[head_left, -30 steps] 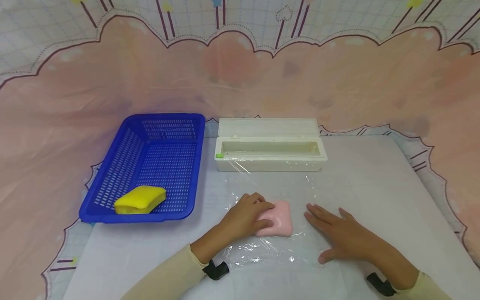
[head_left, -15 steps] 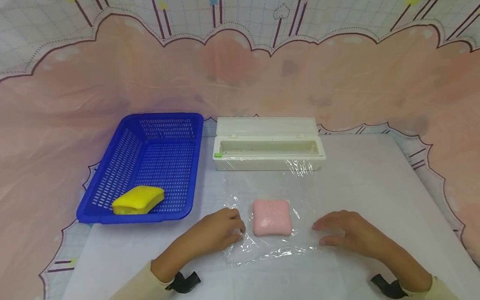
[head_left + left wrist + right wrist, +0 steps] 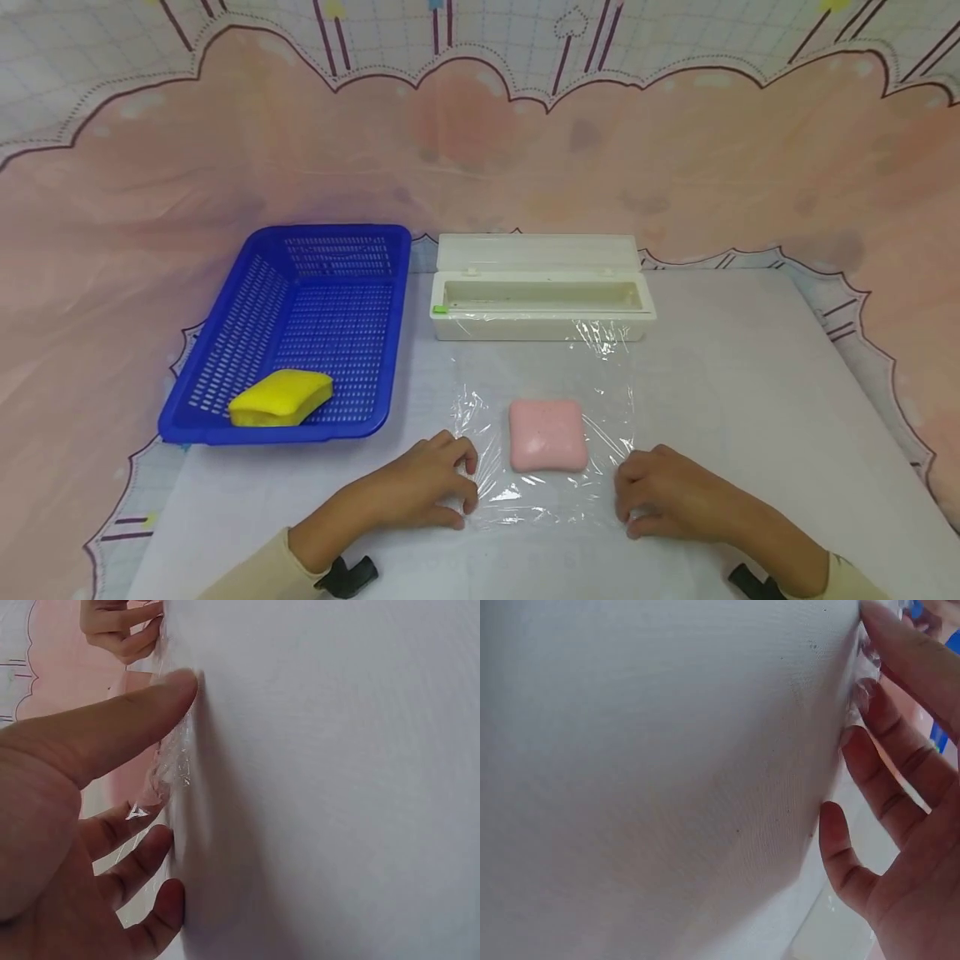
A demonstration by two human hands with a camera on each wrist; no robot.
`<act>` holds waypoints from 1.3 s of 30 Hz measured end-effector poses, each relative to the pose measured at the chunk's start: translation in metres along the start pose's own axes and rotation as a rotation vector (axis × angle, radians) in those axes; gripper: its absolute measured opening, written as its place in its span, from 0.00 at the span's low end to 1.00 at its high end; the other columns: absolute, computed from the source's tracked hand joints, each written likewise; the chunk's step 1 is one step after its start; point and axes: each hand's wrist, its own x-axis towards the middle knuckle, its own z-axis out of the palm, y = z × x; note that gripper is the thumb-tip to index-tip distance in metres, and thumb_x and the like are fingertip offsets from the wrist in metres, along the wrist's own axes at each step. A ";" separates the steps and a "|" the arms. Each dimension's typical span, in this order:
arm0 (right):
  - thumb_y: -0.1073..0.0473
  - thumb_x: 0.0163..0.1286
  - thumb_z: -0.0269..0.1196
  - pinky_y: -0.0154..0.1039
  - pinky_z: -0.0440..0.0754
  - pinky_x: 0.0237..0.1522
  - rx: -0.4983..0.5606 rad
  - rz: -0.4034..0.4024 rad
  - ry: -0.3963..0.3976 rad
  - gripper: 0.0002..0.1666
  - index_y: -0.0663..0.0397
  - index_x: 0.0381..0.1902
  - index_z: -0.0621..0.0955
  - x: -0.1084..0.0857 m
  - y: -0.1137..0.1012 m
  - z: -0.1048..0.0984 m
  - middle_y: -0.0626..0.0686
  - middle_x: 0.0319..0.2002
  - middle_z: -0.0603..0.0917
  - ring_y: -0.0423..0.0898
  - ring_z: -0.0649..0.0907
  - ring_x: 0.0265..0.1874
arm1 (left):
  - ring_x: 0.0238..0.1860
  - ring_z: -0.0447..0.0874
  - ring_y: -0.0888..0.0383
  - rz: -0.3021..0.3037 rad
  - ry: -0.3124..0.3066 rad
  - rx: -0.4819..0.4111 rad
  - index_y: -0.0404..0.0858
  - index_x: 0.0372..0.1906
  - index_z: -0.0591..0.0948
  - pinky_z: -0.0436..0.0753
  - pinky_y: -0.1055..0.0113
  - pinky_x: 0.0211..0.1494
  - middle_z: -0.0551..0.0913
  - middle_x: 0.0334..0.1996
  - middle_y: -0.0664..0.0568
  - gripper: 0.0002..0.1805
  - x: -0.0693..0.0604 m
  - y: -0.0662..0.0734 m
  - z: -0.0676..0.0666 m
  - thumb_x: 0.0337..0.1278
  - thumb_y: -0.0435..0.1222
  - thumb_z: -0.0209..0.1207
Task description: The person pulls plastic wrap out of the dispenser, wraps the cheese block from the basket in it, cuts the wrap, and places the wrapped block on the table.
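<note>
A pink bar of soap (image 3: 548,436) lies flat on a sheet of clear plastic wrap (image 3: 540,507) drawn from the white dispenser. My left hand (image 3: 420,483) rests at the sheet's left front edge; in the left wrist view the thumb (image 3: 176,690) stands apart from the loosely bent fingers, with crinkled film between. At the right front edge my right hand (image 3: 675,496) touches the film. Its thumb (image 3: 877,622) and fingertips are apart in the right wrist view. Neither hand touches the soap.
Behind the soap stands the white wrap dispenser (image 3: 543,329), lid raised, a green slider at its left end. A blue plastic basket (image 3: 390,358) at the left holds a yellow sponge (image 3: 281,397). White sheeting (image 3: 750,375) covers the table; a patterned cloth hangs behind.
My left hand has let go of the soap and moved left and down to the film's edge. The right hand has moved slightly down, its fingers now more bent at the film.
</note>
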 end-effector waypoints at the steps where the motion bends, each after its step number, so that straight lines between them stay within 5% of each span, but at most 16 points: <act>1: 0.48 0.53 0.80 0.32 0.73 0.40 0.007 -0.010 0.017 0.11 0.27 0.31 0.86 0.000 0.000 0.000 0.27 0.34 0.78 0.29 0.77 0.39 | 0.50 0.68 0.61 0.013 0.017 0.011 0.62 0.36 0.88 0.71 0.68 0.49 0.76 0.50 0.61 0.04 -0.001 0.000 0.000 0.55 0.51 0.71; 10: 0.56 0.52 0.80 0.29 0.72 0.45 -0.076 -0.097 0.191 0.13 0.31 0.31 0.87 -0.001 -0.003 -0.013 0.28 0.33 0.82 0.29 0.81 0.36 | 0.55 0.76 0.61 0.028 0.129 0.009 0.58 0.36 0.89 0.75 0.64 0.52 0.81 0.51 0.62 0.02 -0.014 0.007 -0.006 0.63 0.46 0.68; 14: 0.58 0.50 0.80 0.27 0.70 0.46 -0.082 -0.050 0.238 0.14 0.34 0.32 0.88 0.000 -0.003 -0.024 0.28 0.32 0.84 0.29 0.82 0.34 | 0.52 0.79 0.63 0.024 0.229 0.024 0.56 0.36 0.89 0.77 0.64 0.52 0.82 0.49 0.63 0.01 -0.019 0.008 -0.016 0.64 0.44 0.68; 19: 0.61 0.48 0.80 0.28 0.73 0.42 -0.084 0.044 0.261 0.18 0.37 0.35 0.88 0.004 0.000 -0.038 0.29 0.33 0.87 0.29 0.84 0.34 | 0.51 0.82 0.64 -0.035 0.318 -0.068 0.50 0.38 0.88 0.81 0.62 0.55 0.85 0.46 0.63 0.02 -0.015 0.004 -0.029 0.63 0.39 0.68; 22: 0.62 0.53 0.78 0.29 0.76 0.42 -0.078 0.112 0.238 0.17 0.37 0.38 0.86 0.009 0.001 -0.042 0.30 0.35 0.87 0.30 0.82 0.34 | 0.45 0.83 0.65 -0.090 0.348 -0.160 0.45 0.41 0.86 0.84 0.65 0.52 0.86 0.41 0.61 0.02 -0.007 -0.001 -0.032 0.67 0.36 0.65; 28: 0.60 0.70 0.67 0.32 0.78 0.35 0.070 0.335 0.044 0.10 0.38 0.43 0.79 0.019 0.007 -0.045 0.33 0.31 0.84 0.29 0.74 0.29 | 0.28 0.76 0.68 -0.297 0.358 -0.288 0.45 0.37 0.79 0.80 0.73 0.34 0.83 0.27 0.58 0.05 0.010 -0.008 -0.026 0.71 0.33 0.59; 39: 0.59 0.70 0.67 0.28 0.70 0.28 0.074 0.436 -0.018 0.11 0.39 0.34 0.76 0.027 0.023 -0.029 0.31 0.21 0.73 0.29 0.70 0.22 | 0.22 0.71 0.65 -0.451 0.340 -0.180 0.45 0.31 0.80 0.72 0.73 0.26 0.76 0.18 0.62 0.09 0.027 -0.009 -0.007 0.64 0.30 0.64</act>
